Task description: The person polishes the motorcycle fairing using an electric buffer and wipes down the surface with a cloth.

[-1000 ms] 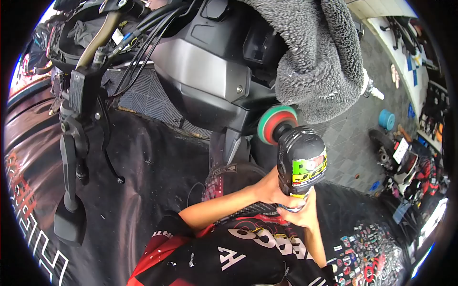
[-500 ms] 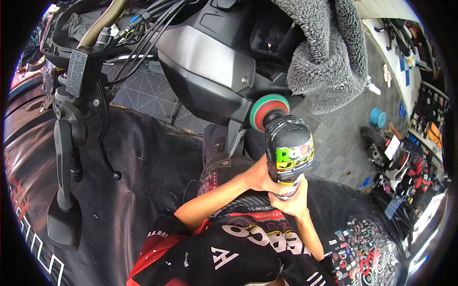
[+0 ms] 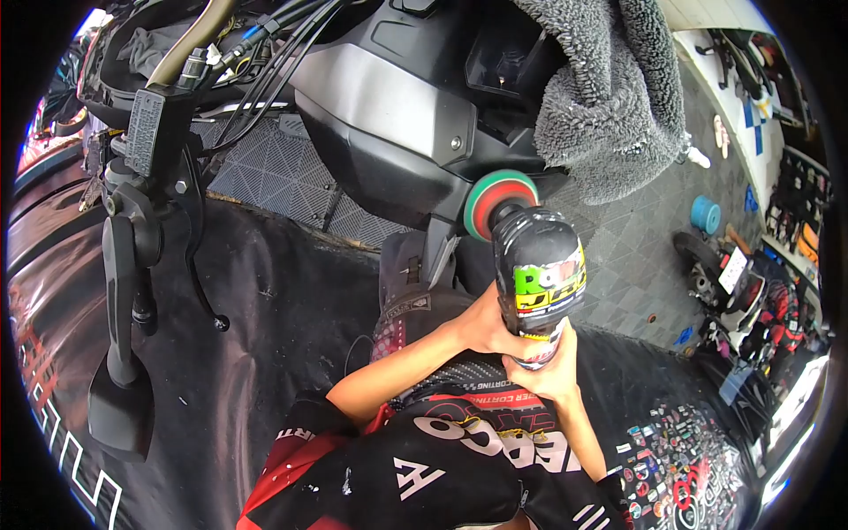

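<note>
Both of my hands are closed around a black polisher [image 3: 539, 238] with bright stickers on its body. My left hand [image 3: 484, 325] grips it from the left side, below the sticker. Lower down on the right, my right hand [image 3: 552, 367] wraps the same body. At the tool's far end, the round red and green pad [image 3: 500, 203] is at the lower edge of a scooter's black and silver body panel [image 3: 397, 124]. Whether the pad is spinning cannot be made out. A grey fluffy towel [image 3: 609, 124] hangs over the scooter just right of the pad.
A brake lever [image 3: 196, 256] and a dark mirror [image 3: 122, 406] stick out on the left, near loose cables [image 3: 265, 79]. Grey floor tiles [image 3: 627, 274] lie to the right, with a blue roll [image 3: 705, 215] and a small parked motorbike [image 3: 733, 274] farther off.
The whole view has shifted slightly. The polisher stays in both hands, its pad still at the lower part of the panel.
</note>
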### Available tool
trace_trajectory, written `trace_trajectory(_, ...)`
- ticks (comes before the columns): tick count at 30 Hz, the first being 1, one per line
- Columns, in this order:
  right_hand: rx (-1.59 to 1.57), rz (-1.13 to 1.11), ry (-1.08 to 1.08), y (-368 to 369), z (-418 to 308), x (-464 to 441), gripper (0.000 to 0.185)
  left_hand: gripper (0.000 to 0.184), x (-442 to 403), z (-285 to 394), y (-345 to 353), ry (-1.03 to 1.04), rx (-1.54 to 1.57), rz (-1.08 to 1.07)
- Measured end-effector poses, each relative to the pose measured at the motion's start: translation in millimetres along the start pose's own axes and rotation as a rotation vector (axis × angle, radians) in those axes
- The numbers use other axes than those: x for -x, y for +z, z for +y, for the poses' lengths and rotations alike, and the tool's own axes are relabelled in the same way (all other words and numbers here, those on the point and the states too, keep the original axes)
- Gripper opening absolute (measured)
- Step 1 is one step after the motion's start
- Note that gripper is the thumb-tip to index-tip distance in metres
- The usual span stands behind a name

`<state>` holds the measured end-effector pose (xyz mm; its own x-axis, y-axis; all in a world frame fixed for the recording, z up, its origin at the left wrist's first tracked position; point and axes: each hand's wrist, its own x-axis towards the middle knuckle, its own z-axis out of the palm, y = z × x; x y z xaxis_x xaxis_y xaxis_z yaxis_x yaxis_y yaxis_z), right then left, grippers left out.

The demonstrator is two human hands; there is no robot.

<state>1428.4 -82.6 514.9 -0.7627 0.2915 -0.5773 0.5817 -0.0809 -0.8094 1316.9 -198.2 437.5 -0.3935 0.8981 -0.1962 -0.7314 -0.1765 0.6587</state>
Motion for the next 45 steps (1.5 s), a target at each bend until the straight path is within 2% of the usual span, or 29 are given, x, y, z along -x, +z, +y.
trace_trajectory(1,0.022,0.010,-0.040,-0.5,-3.6,-3.4,0.071,0.075,-2.3,3.7,-0.8,-0.018,-0.034,-0.017)
trace_trajectory(5,-0.067,0.022,0.030,-0.2,-13.7,-5.3,0.073,0.072,-8.9,12.7,5.9,0.054,-0.028,0.071)
trace_trajectory(9,-0.065,-0.008,0.012,-2.3,-12.4,-4.5,0.076,0.085,-7.7,9.9,8.7,0.110,0.004,0.101)
trace_trajectory(10,-0.051,-0.024,-0.002,-3.9,-11.8,-4.6,0.077,0.096,-6.4,8.5,4.3,0.106,-0.078,0.046)
trace_trajectory(17,-0.221,-0.033,0.153,-10.2,-2.1,-2.0,0.081,0.099,-13.1,8.4,12.8,0.001,0.000,0.093)
trace_trajectory(18,-0.217,-0.070,0.111,-12.5,-5.0,-3.2,0.084,0.095,-8.0,3.5,8.0,0.012,-0.084,0.064)
trace_trajectory(19,-0.258,-0.084,0.107,-11.9,-2.9,-2.0,0.087,0.081,-4.9,8.4,19.3,0.070,0.041,0.166)
trace_trajectory(21,-0.190,-0.144,0.079,-18.1,0.8,-0.6,0.088,0.080,3.0,-0.2,21.1,0.067,0.027,0.168)
trace_trajectory(22,-0.253,-0.157,0.099,-20.4,8.5,1.4,0.087,0.082,7.1,-2.2,21.0,0.014,0.024,0.139)
trace_trajectory(25,-0.369,-0.240,0.235,-36.2,20.1,4.2,0.086,0.079,6.9,-5.7,38.6,0.049,0.030,0.251)
trace_trajectory(26,-0.380,-0.262,0.247,-40.3,21.4,4.1,0.083,0.072,5.9,-3.3,42.7,0.075,-0.001,0.297)
trace_trajectory(30,-0.463,-0.299,0.228,-42.2,22.4,-4.4,0.074,0.057,-4.1,5.9,36.4,0.050,-0.070,0.250)
trace_trajectory(33,-0.563,-0.270,0.346,-41.1,12.6,-2.5,0.072,0.056,-6.2,11.0,43.6,0.050,-0.037,0.306)
trace_trajectory(36,-0.447,-0.323,0.247,-48.1,20.2,-5.1,0.068,0.051,-9.5,7.6,52.3,0.192,-0.031,0.388)
trace_trajectory(39,-0.494,-0.336,0.271,-51.5,21.6,-5.9,0.067,0.048,-11.7,3.4,41.3,0.037,-0.152,0.292)
trace_trajectory(42,-0.506,-0.291,0.282,-46.5,21.3,-4.7,0.070,0.044,-9.9,10.3,46.3,0.035,-0.154,0.353)
trace_trajectory(43,-0.493,-0.294,0.362,-47.5,13.6,-2.5,0.072,0.044,-7.8,11.9,47.6,0.049,-0.132,0.368)
trace_trajectory(45,-0.407,-0.340,0.238,-41.5,19.6,-4.9,0.075,0.052,-1.3,9.6,48.6,0.175,-0.067,0.391)
